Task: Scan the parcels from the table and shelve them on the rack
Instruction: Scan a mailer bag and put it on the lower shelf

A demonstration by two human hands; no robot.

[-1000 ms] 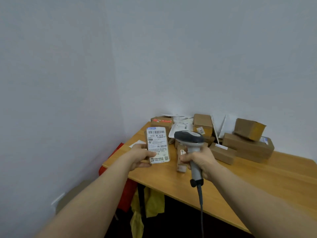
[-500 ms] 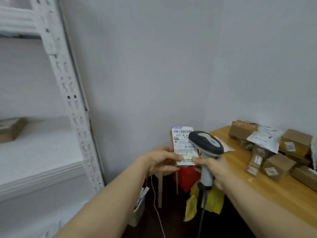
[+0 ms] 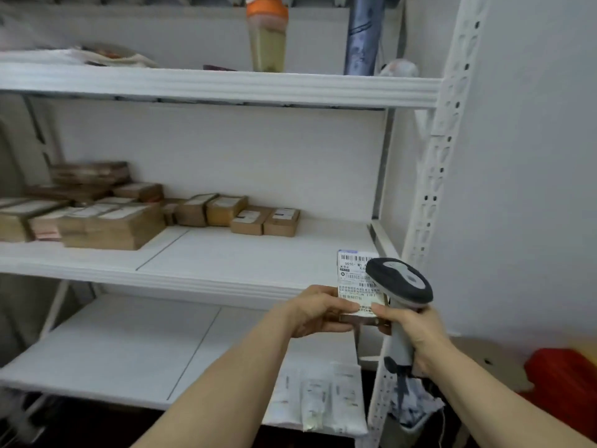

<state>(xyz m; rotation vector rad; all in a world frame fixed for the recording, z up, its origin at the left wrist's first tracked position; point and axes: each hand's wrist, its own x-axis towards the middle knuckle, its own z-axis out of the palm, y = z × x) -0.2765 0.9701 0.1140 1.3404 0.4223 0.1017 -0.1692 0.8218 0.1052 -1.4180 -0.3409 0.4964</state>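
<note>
A small parcel point(image 3: 354, 279) with a white barcode label stands upright in front of the white rack point(image 3: 219, 88), near its right post. My left hand point(image 3: 315, 310) grips the parcel's lower left edge. A grey and black barcode scanner point(image 3: 402, 282) is gripped by its handle in my right hand point(image 3: 412, 328), and its head sits just right of the label, overlapping its edge. My right thumb touches the parcel's bottom edge. Several brown cardboard parcels point(image 3: 252, 218) lie on the middle shelf point(image 3: 226, 263), toward the left and back.
The upper shelf carries an orange-capped bottle point(image 3: 267, 33) and a dark blue cylinder point(image 3: 363, 37). White padded envelopes point(image 3: 319, 399) lie on the lower shelf point(image 3: 113, 347) at its right end. A red item point(image 3: 562, 379) sits at the far right. The scanner's cable hangs below my right hand.
The view has swung left from the parcel table to the rack, which fills the frame. Both hands still hold the labelled parcel and the scanner close together.
</note>
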